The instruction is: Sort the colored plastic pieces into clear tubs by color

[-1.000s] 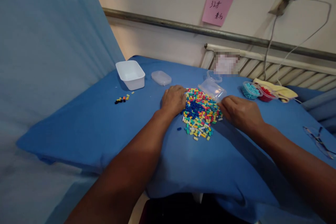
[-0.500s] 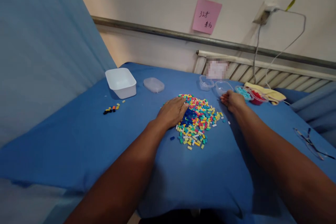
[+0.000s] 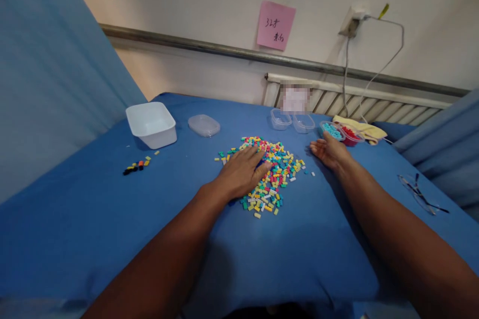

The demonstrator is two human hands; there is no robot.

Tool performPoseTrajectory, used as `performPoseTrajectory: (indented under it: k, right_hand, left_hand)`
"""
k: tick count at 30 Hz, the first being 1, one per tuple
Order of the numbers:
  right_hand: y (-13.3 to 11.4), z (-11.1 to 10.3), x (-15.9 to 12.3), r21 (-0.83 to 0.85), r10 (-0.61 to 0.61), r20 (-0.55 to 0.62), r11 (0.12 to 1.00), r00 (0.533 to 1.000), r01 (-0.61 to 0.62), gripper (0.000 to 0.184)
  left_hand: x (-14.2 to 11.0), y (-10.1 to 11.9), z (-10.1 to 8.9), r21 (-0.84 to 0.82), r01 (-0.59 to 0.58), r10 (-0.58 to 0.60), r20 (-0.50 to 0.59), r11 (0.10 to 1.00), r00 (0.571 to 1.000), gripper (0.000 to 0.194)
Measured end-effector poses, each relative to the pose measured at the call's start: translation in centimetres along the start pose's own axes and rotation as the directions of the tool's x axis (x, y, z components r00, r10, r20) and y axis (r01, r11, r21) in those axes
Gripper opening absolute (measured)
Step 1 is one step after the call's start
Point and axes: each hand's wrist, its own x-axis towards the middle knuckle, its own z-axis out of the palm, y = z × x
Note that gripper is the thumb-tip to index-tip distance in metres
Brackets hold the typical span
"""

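A heap of small coloured beads [image 3: 277, 167] lies on the blue cloth [image 3: 112, 209] in the middle. My left hand [image 3: 241, 172] lies flat on the left side of the heap, fingers stretched out over the beads. My right hand [image 3: 329, 152] rests on the cloth just right of the heap, palm turned up, fingers loosely spread and holding nothing. Two empty clear tubs [image 3: 292, 120] stand behind the heap. A tub of light blue beads [image 3: 331, 130] and a tub of red beads [image 3: 350, 135] stand right behind my right hand.
A white rectangular tub [image 3: 151, 124] and a clear lid [image 3: 204, 125] sit at the back left. A short row of dark and orange beads [image 3: 136, 165] lies on the left. Spectacles [image 3: 419, 194] lie at the right. A yellow cloth [image 3: 368, 131], radiator and cable are behind.
My right hand has set down the clear tub behind the heap and drawn back, empty, to the cloth. My left hand has flattened onto the beads and spread them leftward. The view has shifted.
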Motion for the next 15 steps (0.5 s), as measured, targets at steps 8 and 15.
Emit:
performPoseTrajectory:
  k: [8,15]
  right_hand:
    - [-1.5,-4.8,1.9,-0.09,-0.153,-0.089,0.985,0.984,0.145,0.016]
    - [-1.7,-3.3,3.3,-0.172,-0.166,-0.072,0.973,0.983,0.152,0.019]
  left_hand:
    - [-0.7,5.4,1.6,0.049,-0.245,0.236,0.151,0.968,0.96,0.082]
    - [0.7,2.1,0.1,0.19,-0.025,-0.001,0.135,0.981,0.991,0.074]
